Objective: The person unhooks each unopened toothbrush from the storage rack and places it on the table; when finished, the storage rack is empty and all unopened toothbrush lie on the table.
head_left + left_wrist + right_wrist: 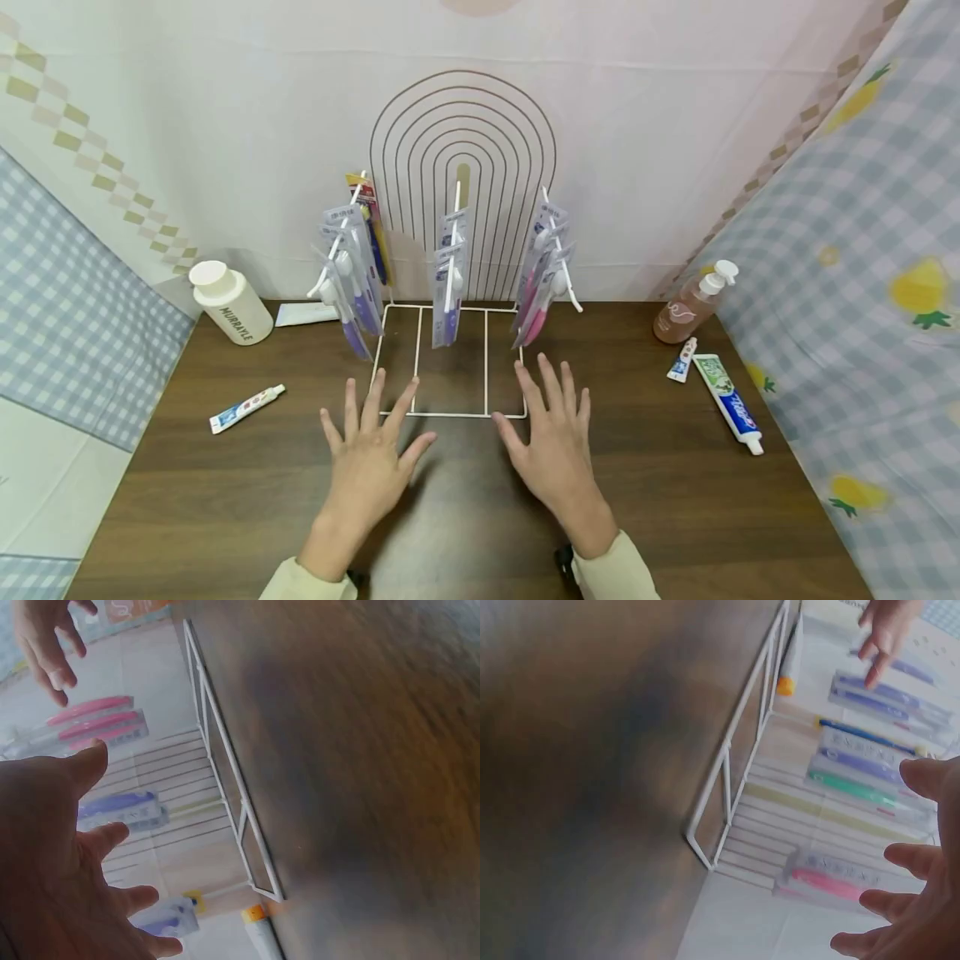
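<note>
Dark wood-grain table lies under both our hands, and whether the palms touch it or float just above we cannot tell. Our left hand and right hand are spread flat, fingers straight, holding nothing, just in front of the white wire rack. Packaged toothbrushes hang from its thin pegs in glossy clear blister packs; their print is too small to read. Both wrist views are blurred, showing only the wire base and smeared pink and purple packs
</note>
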The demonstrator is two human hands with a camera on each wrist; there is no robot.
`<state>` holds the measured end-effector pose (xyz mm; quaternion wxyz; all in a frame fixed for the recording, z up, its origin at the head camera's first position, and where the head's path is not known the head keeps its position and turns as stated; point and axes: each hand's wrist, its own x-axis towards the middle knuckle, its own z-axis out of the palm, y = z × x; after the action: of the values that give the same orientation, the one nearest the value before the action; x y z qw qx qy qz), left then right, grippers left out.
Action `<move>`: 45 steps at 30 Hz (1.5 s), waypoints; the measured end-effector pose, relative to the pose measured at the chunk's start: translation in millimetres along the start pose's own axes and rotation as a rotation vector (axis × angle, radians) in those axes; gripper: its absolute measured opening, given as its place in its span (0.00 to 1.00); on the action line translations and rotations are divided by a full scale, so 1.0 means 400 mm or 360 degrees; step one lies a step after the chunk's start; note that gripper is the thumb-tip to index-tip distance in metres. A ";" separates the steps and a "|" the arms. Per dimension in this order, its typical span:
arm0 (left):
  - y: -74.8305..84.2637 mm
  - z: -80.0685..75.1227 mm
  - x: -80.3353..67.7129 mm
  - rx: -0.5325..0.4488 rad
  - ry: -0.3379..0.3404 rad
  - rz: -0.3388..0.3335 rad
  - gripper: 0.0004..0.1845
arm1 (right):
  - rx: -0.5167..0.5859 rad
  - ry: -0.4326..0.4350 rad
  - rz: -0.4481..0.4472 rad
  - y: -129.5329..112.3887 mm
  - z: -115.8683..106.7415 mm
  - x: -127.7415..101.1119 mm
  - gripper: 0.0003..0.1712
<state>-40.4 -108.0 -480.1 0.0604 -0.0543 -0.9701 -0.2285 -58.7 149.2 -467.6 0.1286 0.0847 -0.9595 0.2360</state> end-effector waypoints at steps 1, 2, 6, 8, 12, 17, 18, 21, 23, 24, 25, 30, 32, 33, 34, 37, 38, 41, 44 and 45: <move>-0.004 0.001 0.001 -0.0008 -0.0009 -0.0013 0.42 | 0.0025 0.0014 0.0014 0.003 -0.006 0.006 0.46; -0.008 0.002 0.002 -0.0017 -0.0019 -0.0030 0.42 | 0.0050 0.0026 0.0032 0.006 -0.013 0.013 0.46; -0.028 0.002 0.007 -0.0069 -0.0084 -0.0097 0.41 | 0.0181 0.0131 0.0082 0.023 -0.037 0.045 0.46; -0.039 0.001 0.009 -0.0106 -0.0117 -0.0128 0.42 | 0.0250 0.0201 0.0076 0.032 -0.048 0.065 0.46; -0.068 0.008 0.014 -0.0209 -0.0126 -0.0184 0.45 | 0.0381 0.0269 0.0050 0.047 -0.069 0.107 0.44; -0.116 0.037 0.018 -0.0285 -0.0099 -0.0207 0.48 | 0.0515 0.0198 0.0051 0.066 -0.100 0.162 0.43; -0.126 0.044 0.019 -0.0288 -0.0099 -0.0209 0.48 | 0.0538 0.0183 0.0048 0.070 -0.106 0.173 0.43; -0.146 0.053 0.025 -0.0288 -0.0127 -0.0224 0.48 | 0.0601 0.0151 0.0051 0.081 -0.118 0.204 0.45; -0.158 0.059 0.030 -0.0291 -0.0145 -0.0242 0.48 | 0.0682 0.0138 0.0068 0.086 -0.122 0.223 0.45; -0.162 0.059 0.032 -0.0292 -0.0153 -0.0250 0.48 | 0.0727 0.0135 0.0079 0.086 -0.122 0.232 0.45; -0.166 0.059 0.035 -0.0293 -0.0159 -0.0257 0.48 | 0.0775 0.0136 0.0095 0.086 -0.122 0.240 0.43; -0.181 0.062 0.053 -0.0268 -0.0187 -0.0255 0.46 | 0.0936 0.0148 0.0157 0.078 -0.115 0.270 0.29; -0.184 0.059 0.062 -0.0261 -0.0202 -0.0259 0.45 | 0.0947 0.0160 0.0172 0.076 -0.113 0.276 0.22; -0.184 0.055 0.066 -0.0266 -0.0213 -0.0266 0.44 | 0.0951 0.0168 0.0181 0.076 -0.112 0.277 0.20; -0.183 0.051 0.071 -0.0268 -0.0216 -0.0275 0.44 | 0.0958 0.0179 0.0194 0.075 -0.112 0.278 0.18; -0.174 0.035 0.084 -0.0255 -0.0237 -0.0301 0.42 | 0.0982 0.0215 0.0219 0.075 -0.112 0.281 0.15; -0.171 0.031 0.087 -0.0255 -0.0243 -0.0306 0.42 | 0.0993 0.0228 0.0227 0.075 -0.112 0.281 0.14; -0.166 0.026 0.096 -0.0236 -0.0243 -0.0304 0.40 | 0.1030 0.0263 0.0245 0.076 -0.116 0.281 0.11; -0.162 0.022 0.103 -0.0224 -0.0247 -0.0304 0.39 | 0.1123 0.0296 0.0275 0.082 -0.123 0.279 0.08; -0.161 0.021 0.105 -0.0219 -0.0239 -0.0300 0.39 | 0.1162 0.0314 0.0284 0.085 -0.127 0.278 0.08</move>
<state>-91.1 -158.4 -509.9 -0.0380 0.0162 -0.9547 -0.2946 -161.4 191.6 -406.8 0.1605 0.0179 -0.7990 0.5793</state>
